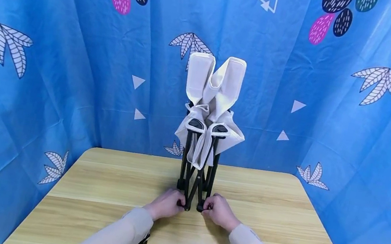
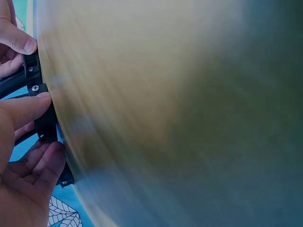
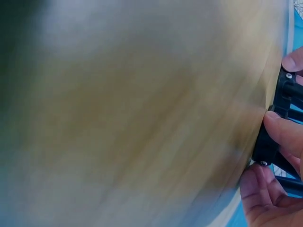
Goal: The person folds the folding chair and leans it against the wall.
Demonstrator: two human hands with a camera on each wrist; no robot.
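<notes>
A folding chair with a white fabric seat (image 1: 232,85) and black legs (image 1: 198,178) stands upright, folded narrow, on the wooden table. My left hand (image 1: 166,203) grips the black foot at its lower left front. On the other side my right hand (image 1: 220,211) grips the right front foot. In the left wrist view, the left thumb and fingers pinch a black foot piece (image 2: 46,118) with a screw in it. The right wrist view has the right thumb and fingers holding the matching foot (image 3: 266,144) against the tabletop. The rear legs are partly hidden.
The light wood table (image 1: 117,178) has rounded far corners. A blue patterned curtain (image 1: 162,91) hangs behind it and along both sides, close to the table's edges. Dark wrist straps (image 1: 142,242) show under the sleeves.
</notes>
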